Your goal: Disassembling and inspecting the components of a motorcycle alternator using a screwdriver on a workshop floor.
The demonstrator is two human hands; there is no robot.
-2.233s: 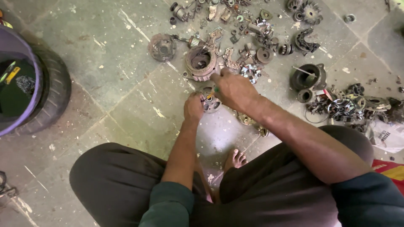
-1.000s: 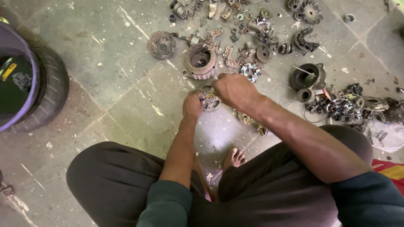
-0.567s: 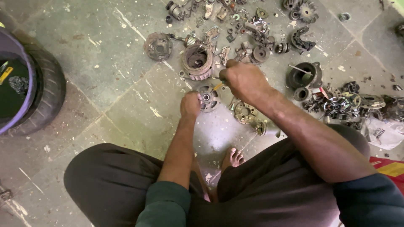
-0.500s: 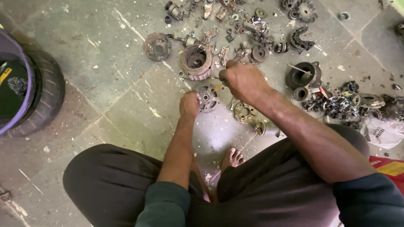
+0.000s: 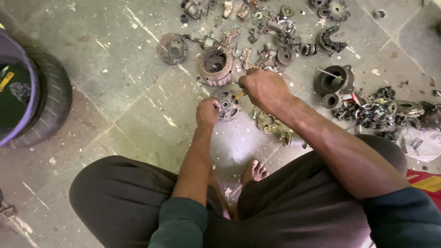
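Squatting on a stone floor (image 5: pixel 115 105), one person works with two bare hands. Left hand (image 5: pixel 207 112), fingers clenched, steadies one round metal part (image 5: pixel 228 104) lying mid-floor. Right hand (image 5: pixel 261 87), knuckles up, grips one thin tool (image 5: pixel 238 95) against it.

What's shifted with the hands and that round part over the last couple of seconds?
Little. The right hand moved slightly up and away from the left hand, uncovering more of the round metal part; a thin tool tip shows at its fingers. The left hand kept hold of the part's edge. Scattered parts and tyre unchanged.
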